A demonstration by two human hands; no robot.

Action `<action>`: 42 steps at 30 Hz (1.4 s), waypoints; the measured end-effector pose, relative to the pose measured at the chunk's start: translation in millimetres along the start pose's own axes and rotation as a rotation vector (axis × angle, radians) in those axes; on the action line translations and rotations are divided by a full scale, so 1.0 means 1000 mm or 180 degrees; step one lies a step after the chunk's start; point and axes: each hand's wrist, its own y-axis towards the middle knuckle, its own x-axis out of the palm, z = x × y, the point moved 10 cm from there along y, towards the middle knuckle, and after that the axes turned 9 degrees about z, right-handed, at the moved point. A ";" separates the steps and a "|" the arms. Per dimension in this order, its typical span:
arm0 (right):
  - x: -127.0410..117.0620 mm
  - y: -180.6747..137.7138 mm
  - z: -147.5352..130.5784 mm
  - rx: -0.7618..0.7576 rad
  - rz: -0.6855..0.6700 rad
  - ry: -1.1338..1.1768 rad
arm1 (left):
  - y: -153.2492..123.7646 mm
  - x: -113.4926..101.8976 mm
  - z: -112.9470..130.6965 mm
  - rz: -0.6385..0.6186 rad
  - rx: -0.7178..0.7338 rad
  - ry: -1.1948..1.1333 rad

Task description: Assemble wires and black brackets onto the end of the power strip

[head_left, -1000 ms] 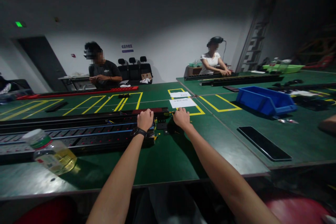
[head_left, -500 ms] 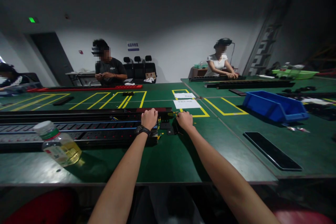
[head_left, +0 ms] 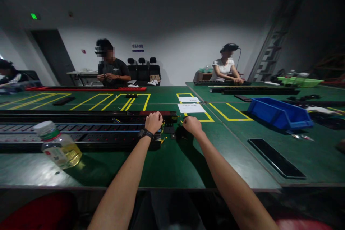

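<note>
A long black rail assembly (head_left: 107,145) with slotted panels and blue strips lies across the green table on the left. My left hand (head_left: 154,121), with a watch on the wrist, is closed over its right end; the fingertips are hidden behind the hand. Yellow wire ends (head_left: 162,128) stick out beside that hand. Just right of the rail, my right hand (head_left: 192,125) is closed with curled fingers. Something small and yellow shows at its fingertips, too small to name. A small black plate (head_left: 169,129) lies between the hands.
A bottle of yellow liquid (head_left: 60,147) stands before the rail. At right are a phone (head_left: 276,158) and a blue bin (head_left: 280,113). Paper sheets (head_left: 191,108) lie beyond my hands. Co-workers sit across the tables, near a red rail (head_left: 86,88) and black rails (head_left: 253,91).
My right hand has shifted slightly right, away from the rail's end, and its fingers look more curled. My left hand stays on the rail. The view has moved a little.
</note>
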 end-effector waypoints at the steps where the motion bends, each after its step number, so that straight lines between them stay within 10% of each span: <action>1: 0.000 -0.001 0.001 0.0004 -0.0029 -0.0005 | 0.000 0.000 0.000 0.0004 0.0003 -0.0013; 18: -0.012 -0.023 -0.068 -0.1025 0.0556 0.0437 | -0.006 0.008 0.025 -0.0307 0.0680 -0.0795; 42: 0.004 -0.041 -0.093 -0.1735 0.0344 0.0626 | -0.001 0.003 0.000 0.0063 0.0037 -0.0014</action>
